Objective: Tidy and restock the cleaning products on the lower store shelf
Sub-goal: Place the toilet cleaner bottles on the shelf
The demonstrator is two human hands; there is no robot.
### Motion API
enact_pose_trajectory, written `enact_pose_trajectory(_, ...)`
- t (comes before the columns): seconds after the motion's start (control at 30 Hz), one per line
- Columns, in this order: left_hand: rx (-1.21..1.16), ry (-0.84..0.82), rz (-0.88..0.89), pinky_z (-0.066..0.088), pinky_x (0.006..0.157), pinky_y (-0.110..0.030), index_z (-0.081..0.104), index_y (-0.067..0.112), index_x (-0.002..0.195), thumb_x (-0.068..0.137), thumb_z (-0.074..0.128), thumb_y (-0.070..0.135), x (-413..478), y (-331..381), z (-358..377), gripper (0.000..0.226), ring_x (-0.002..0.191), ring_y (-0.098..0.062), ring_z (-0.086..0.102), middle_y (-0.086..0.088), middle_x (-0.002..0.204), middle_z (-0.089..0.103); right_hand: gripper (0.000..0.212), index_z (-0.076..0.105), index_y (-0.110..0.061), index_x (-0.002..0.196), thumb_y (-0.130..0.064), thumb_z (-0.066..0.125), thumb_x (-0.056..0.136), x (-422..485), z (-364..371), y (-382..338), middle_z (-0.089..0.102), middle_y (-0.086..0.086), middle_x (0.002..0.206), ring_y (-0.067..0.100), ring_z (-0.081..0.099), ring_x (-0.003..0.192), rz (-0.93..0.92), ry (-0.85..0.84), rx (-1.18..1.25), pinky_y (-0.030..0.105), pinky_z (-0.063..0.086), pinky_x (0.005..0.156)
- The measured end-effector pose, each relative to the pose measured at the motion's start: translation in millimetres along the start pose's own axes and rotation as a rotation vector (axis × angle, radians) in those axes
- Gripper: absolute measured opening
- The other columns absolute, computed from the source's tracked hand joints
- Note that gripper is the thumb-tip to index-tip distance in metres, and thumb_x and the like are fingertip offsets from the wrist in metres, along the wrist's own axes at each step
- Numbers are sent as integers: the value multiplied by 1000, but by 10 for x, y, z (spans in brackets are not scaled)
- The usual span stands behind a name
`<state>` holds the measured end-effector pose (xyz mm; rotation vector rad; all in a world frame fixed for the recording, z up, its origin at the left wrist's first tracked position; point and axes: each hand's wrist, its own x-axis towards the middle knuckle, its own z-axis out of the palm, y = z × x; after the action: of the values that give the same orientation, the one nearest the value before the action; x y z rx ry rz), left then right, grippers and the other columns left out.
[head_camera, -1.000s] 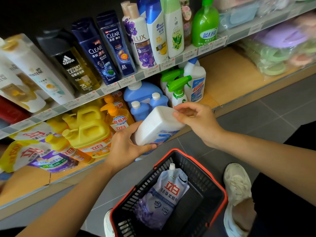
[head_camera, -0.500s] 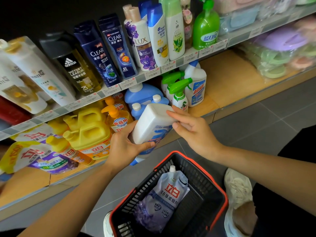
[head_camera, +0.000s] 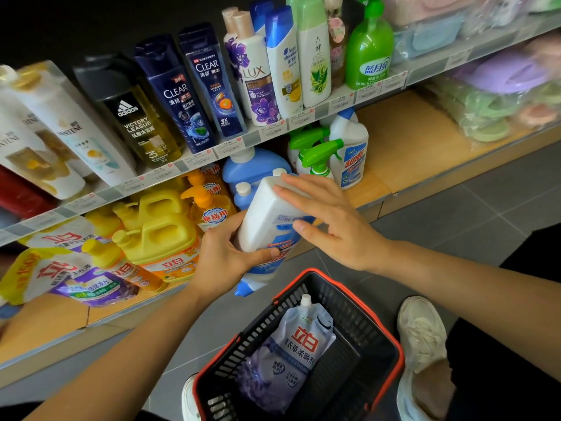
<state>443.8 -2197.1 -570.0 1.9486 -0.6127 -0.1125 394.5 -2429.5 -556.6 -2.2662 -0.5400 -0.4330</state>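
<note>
I hold a white cleaner bottle (head_camera: 267, 220) with a blue cap upside down in front of the lower shelf (head_camera: 403, 147). My left hand (head_camera: 224, 253) grips its labelled lower half, thumb across the front. My right hand (head_camera: 328, 220) lies on the bottle's base and side with straight fingers. Behind it stand blue detergent bottles (head_camera: 252, 171), green-trigger spray bottles (head_camera: 315, 159) and a matching white cleaner bottle (head_camera: 349, 147). A purple refill pouch (head_camera: 291, 354) lies in the red-rimmed black basket (head_camera: 379, 344) on the floor.
Yellow detergent jugs (head_camera: 161, 229), an orange pump bottle (head_camera: 209, 205) and refill pouches (head_camera: 60, 275) fill the lower shelf's left. Bare wood shows at its right. Shampoo bottles (head_camera: 194, 92) line the upper shelf. My shoes (head_camera: 422, 344) flank the basket on the grey floor.
The bottle has moved up and towards the shelf, tipping more upright with its base higher. My right hand has flattened from gripping the base to lying along its side.
</note>
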Motion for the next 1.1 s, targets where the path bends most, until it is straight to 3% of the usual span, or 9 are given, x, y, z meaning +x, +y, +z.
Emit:
enact_pose_trajectory(0.13, -119, -19, -59, 62, 78, -30, 67, 16, 124, 73, 91, 21, -8, -38, 28, 56, 101, -18, 75, 5, 114, 76, 47, 52, -13, 143, -8, 59, 97, 47, -29, 53, 51, 5, 147, 25, 44, 135, -7, 60, 37, 40, 36, 113)
enact_pose_trajectory(0.27, -235, -23, -119, 63, 77, -35, 67, 14, 123, 76, 88, 14, -12, -76, 38, 51, 101, -23, 76, -1, 115, 76, 41, 65, -7, 129, -8, 72, 89, 29, -54, 118, 62, 6, 134, 20, 55, 127, 155, 191, 145, 43, 49, 104)
enact_pose_trajectory(0.4, -320, 0, -168, 64, 78, -41, 66, 13, 125, 78, 86, 13, 12, -81, 40, 51, 101, -27, 75, -4, 117, 76, 48, 62, -14, 130, -2, 74, 85, -5, -40, 152, 69, -3, 118, 11, 67, 104, 333, 240, 398, 29, 59, 84)
enact_pose_trajectory(0.5, -434, 24, -191, 63, 78, -44, 67, 10, 124, 77, 84, 14, 45, -52, 53, 50, 102, -31, 75, -8, 117, 75, 57, 57, -21, 132, -3, 78, 82, -64, 40, 199, 71, -9, 108, 11, 73, 84, 446, 191, 534, 21, 57, 73)
enact_pose_trajectory(0.7, -625, 16, -205, 62, 77, -37, 63, 5, 129, 84, 76, 11, 99, 4, 100, 47, 107, -34, 73, -13, 122, 73, 40, 65, -17, 119, -10, 79, 82, -248, 318, 264, 75, -7, 104, 8, 72, 94, 524, -55, 670, 21, 56, 78)
enact_pose_trajectory(0.8, -651, 17, -224, 62, 77, -37, 62, 4, 130, 86, 75, 13, 108, -12, 106, 47, 108, -34, 72, -13, 123, 73, 49, 62, -16, 123, -7, 82, 79, -287, 331, 317, 75, -1, 107, 12, 71, 98, 569, -158, 678, 25, 57, 83)
enact_pose_trajectory(0.9, -684, 28, -238, 62, 79, -38, 60, 4, 132, 85, 76, 17, 112, -27, 124, 51, 111, -34, 71, -14, 125, 71, 42, 62, -12, 120, -3, 78, 82, -337, 353, 377, 73, 3, 113, 14, 70, 105, 623, -265, 716, 25, 56, 88)
enact_pose_trajectory(1.0, -725, 42, -246, 61, 82, -39, 57, 4, 135, 88, 74, 17, 114, -30, 140, 51, 114, -34, 70, -14, 129, 69, 57, 54, -9, 130, 5, 77, 80, -411, 375, 402, 69, 9, 125, 22, 66, 116, 707, -368, 823, 37, 54, 98)
enact_pose_trajectory(1.1, -765, 37, -251, 61, 85, -42, 58, 7, 135, 91, 72, 20, 99, -36, 167, 48, 117, -34, 68, -15, 131, 68, 61, 51, -13, 132, 9, 74, 80, -457, 387, 435, 67, 11, 127, 26, 65, 117, 736, -338, 882, 43, 56, 95)
